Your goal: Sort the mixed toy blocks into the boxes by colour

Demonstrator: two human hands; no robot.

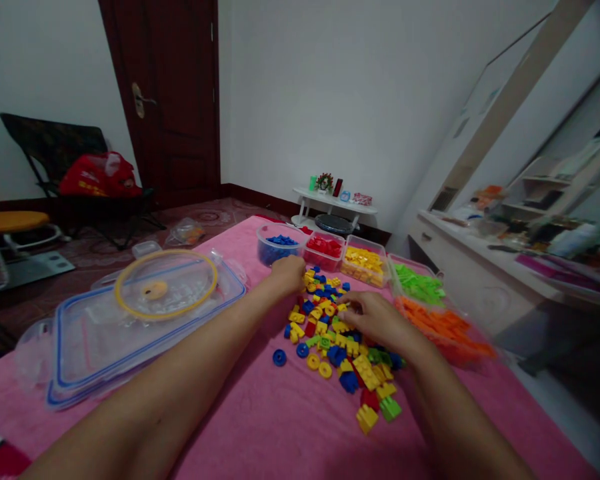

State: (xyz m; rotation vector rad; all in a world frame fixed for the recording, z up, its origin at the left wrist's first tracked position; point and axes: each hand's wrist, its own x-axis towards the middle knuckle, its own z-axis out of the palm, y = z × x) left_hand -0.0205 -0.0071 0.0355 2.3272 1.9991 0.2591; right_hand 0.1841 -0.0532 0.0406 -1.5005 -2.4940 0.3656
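A loose pile of toy building bricks (350, 345) in yellow, blue, red and green lies on a pink cloth (260, 420). My left hand (289, 272) is at the pile's far left edge, just in front of the round tub of blue pieces (267, 253). Its fingers are curled in and mostly hidden, so whatever they hold cannot be seen. Over the middle right of the pile, my right hand (373, 315) reaches down among the bricks, with thumb and forefinger curved and apart. Small blue wheels (279, 358) and yellow wheels (325, 370) lie at the near side.
Behind the pile stand tubs of red pieces (325, 247), yellow pieces (364, 265) and green pieces (419, 284). Orange pieces (440, 330) fill another container at right. Clear lids with blue edging (150, 353) and a yellow-rimmed round lid (166, 285) are stacked at left.
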